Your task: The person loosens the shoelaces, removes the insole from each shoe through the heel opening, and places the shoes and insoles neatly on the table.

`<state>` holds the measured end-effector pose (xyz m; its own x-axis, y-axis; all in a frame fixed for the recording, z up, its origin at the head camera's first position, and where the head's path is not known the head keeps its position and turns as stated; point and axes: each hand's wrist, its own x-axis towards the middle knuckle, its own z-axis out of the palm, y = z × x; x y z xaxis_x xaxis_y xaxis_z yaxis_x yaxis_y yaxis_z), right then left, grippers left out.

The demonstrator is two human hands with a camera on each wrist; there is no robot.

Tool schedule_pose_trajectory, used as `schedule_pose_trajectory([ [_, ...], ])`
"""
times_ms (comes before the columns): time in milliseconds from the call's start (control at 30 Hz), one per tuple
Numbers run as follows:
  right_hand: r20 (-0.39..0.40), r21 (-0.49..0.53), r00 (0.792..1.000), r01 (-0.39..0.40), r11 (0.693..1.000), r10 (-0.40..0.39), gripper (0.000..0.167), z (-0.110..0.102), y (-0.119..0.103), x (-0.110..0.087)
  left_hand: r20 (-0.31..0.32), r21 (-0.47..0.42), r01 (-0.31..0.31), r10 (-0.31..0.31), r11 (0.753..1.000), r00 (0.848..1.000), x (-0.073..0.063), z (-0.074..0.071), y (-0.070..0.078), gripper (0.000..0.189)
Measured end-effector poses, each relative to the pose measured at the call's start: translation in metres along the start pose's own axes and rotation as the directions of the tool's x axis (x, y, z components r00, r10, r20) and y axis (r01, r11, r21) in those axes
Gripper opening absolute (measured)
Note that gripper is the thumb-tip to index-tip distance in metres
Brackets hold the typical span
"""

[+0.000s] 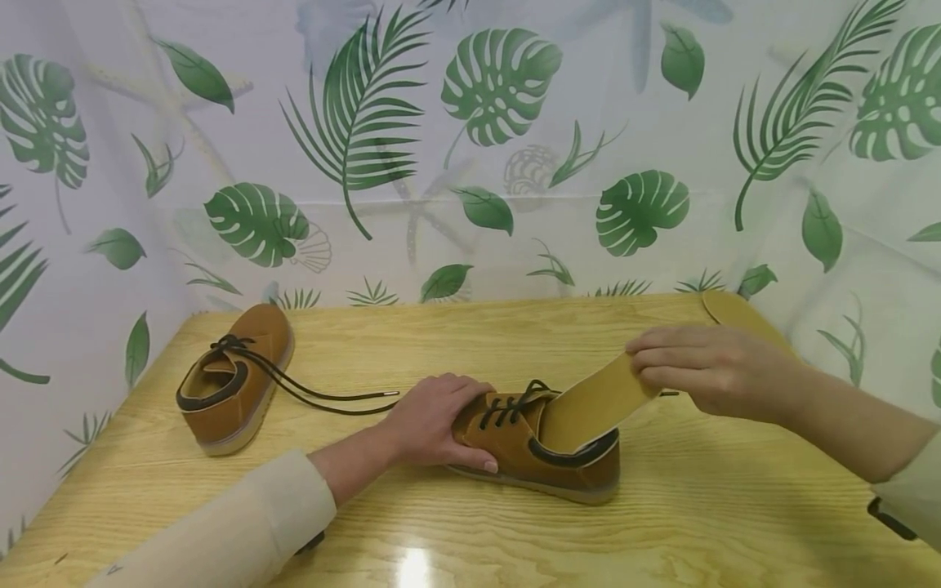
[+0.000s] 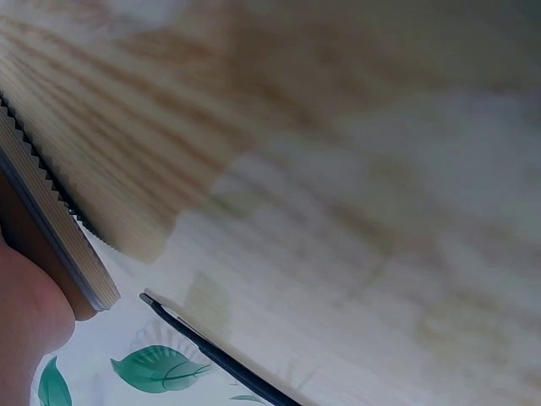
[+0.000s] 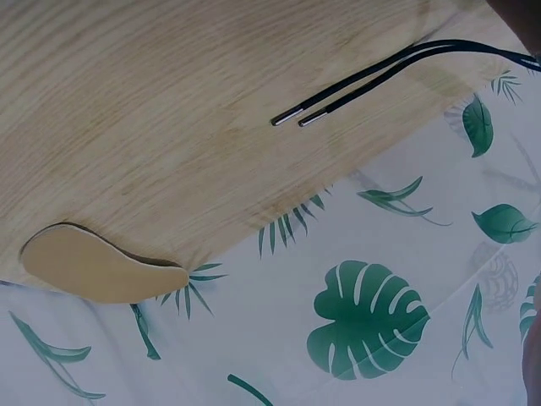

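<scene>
A brown lace-up shoe lies on the wooden table, its heel toward the right. My left hand grips its toe part from above, thumb along the near side. With my right hand I pinch the upper end of a tan insole, which slopes down into the shoe's opening. The insole's lower end is hidden inside the shoe. In the left wrist view, part of the left hand shows against the shoe's sole edge.
Another brown shoe stands at the left, its long black laces trailing right across the table. A second insole lies at the back right edge, partly behind the right hand. A leaf-print cloth hangs behind.
</scene>
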<state>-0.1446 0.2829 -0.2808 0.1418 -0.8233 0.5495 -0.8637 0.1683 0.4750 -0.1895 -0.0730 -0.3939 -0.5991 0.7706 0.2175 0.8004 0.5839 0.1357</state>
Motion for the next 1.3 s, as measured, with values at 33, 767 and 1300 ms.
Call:
schedule_pose_trajectory([
  [33,0.0,-0.005,1.0,0.0,1.0,0.0,0.036,0.0,0.001,-0.001,-0.003,0.001,-0.002,0.002,1.0,1.0,0.0,0.0,0.0,0.091],
  [767,0.054,-0.063,0.996,-0.074,0.995,0.077,0.041,-0.01,0.017,-0.026,-0.003,0.001,-0.004,0.004,1.0,1.0,0.001,-0.001,0.001,0.091],
  [1300,0.065,-0.198,0.976,-0.192,0.961,0.209,0.041,-0.016,0.023,-0.049,0.0,-0.011,-0.001,0.001,1.0,1.0,0.0,-0.001,0.0,0.091],
])
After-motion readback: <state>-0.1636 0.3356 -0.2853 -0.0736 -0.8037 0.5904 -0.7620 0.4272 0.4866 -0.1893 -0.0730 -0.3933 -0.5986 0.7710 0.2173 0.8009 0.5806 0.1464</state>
